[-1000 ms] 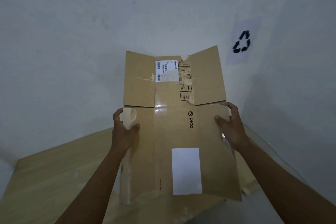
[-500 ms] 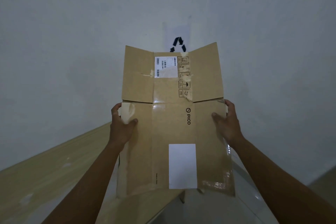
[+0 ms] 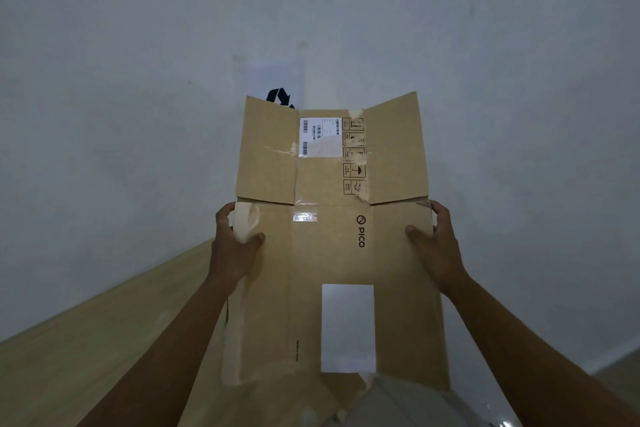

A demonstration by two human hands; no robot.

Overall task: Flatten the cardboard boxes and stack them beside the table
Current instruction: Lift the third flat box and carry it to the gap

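We hold the flattened cardboard box (image 3: 332, 253) upright before the pale wall (image 3: 138, 80), above the wooden table (image 3: 86, 357). Our left hand (image 3: 233, 246) and right hand (image 3: 436, 246) each pinch a side edge, thumbs in front.

Background, as I see it through the head camera: a pale grey wall (image 3: 138, 80) fills the upper field. On it, a white sheet (image 3: 273, 76) bears a black recycling symbol (image 3: 279, 96), only its top showing. Lower right, a strip of tan floor (image 3: 620, 371).
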